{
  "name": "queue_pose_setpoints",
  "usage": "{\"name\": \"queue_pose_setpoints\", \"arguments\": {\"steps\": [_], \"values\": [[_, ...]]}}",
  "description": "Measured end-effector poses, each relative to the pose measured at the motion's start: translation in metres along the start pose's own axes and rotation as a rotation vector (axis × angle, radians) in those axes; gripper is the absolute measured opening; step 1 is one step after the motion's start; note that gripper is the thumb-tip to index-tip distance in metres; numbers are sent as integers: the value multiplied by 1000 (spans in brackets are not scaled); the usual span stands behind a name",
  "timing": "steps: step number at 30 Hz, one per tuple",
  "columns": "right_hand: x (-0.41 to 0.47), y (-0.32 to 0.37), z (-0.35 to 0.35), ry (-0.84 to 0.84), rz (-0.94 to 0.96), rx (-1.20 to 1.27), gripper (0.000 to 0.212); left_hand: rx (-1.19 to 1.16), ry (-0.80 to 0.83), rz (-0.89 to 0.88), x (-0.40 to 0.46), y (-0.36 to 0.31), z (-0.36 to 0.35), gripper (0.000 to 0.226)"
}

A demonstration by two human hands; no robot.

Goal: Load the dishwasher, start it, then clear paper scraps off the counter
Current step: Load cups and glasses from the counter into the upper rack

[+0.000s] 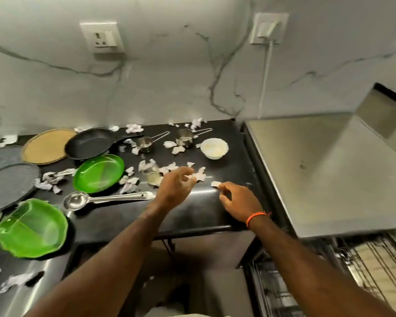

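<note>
1. Both our forearms reach up from the bottom edge toward the black worktop, the right one wearing an orange thread band at the wrist.
2. Our right hand rests near the worktop's right front corner, its fingers curled and pinching a small white paper scrap at the fingertips.
3. Our left hand hovers just left of it with fingers curled over the paper scraps in the middle of the worktop; a bit of white shows at the fingertips, but we cannot tell whether it is gripped.
4. More scraps lie scattered along the back wall, beside the green plate and at the lower left edge, where blur makes them hard to read.
5. A steel ladle lies on the worktop with its long axis left to right, bowl to the left, its handle end near our left wrist.
6. A black frying pan points its handle to the right; two steel measuring cups do likewise, and a white bowl sits right of them.
7. A green bowl stands at the front left, and grey plates there are cut off by the frame edge.
8. The dishwasher stands to the right, its wire rack partly visible below and blurred.
</note>
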State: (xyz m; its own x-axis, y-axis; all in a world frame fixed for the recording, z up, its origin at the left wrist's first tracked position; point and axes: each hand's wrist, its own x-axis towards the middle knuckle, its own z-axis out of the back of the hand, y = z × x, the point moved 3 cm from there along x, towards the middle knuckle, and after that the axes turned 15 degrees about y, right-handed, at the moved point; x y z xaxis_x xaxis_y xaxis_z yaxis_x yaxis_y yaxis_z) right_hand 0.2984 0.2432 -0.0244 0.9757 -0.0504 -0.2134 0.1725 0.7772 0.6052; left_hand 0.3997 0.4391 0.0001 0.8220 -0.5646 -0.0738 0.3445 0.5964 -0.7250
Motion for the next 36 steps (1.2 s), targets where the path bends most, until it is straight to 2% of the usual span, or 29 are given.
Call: {"name": "queue_pose_setpoints", "arguments": {"steps": [3, 5, 7, 11, 14, 18, 21, 25, 29, 31, 33, 35, 36], "values": [[43, 40, -20, 57, 36, 35, 34, 60, -219, 33, -8, 39, 45, 35], [70, 65, -33, 112, 55, 24, 39, 103, -275, 72, -7, 68, 68, 46], [93, 84, -48, 165, 71, -2, 44, 144, -236, 102, -1, 93, 83, 59], [132, 107, -73, 220, 47, -15, 52, 167, -25, 137, 14, 127, 93, 79], [152, 115, -84, 245, 37, 23, 56, 157, 50, 149, 28, 140, 91, 75], [160, 117, -88, 237, 44, 84, 60, 104, -4, 155, 38, 145, 90, 70], [157, 108, -85, 199, 5, 233, 64, -9, 1, 120, 40, 133, 82, 68], [127, 85, -66, 123, -21, 545, 59, -320, 90, 83, 39, 100, 59, 73], [70, 48, -35, 3, 0, 770, 48, -702, 229, 108, 33, 48, 20, 47], [36, 23, -20, -84, -11, 826, 45, -866, 315, 98, 23, 14, -6, 46], [-4, -3, -6, -150, -46, 817, 47, -900, 468, 31, 12, -25, -38, 43], [-49, -34, 8, -229, -89, 797, 51, -789, 594, -42, 2, -63, -76, 42], [-67, -48, 12, -265, -107, 795, 52, -729, 608, -53, -1, -76, -92, 43]]}}
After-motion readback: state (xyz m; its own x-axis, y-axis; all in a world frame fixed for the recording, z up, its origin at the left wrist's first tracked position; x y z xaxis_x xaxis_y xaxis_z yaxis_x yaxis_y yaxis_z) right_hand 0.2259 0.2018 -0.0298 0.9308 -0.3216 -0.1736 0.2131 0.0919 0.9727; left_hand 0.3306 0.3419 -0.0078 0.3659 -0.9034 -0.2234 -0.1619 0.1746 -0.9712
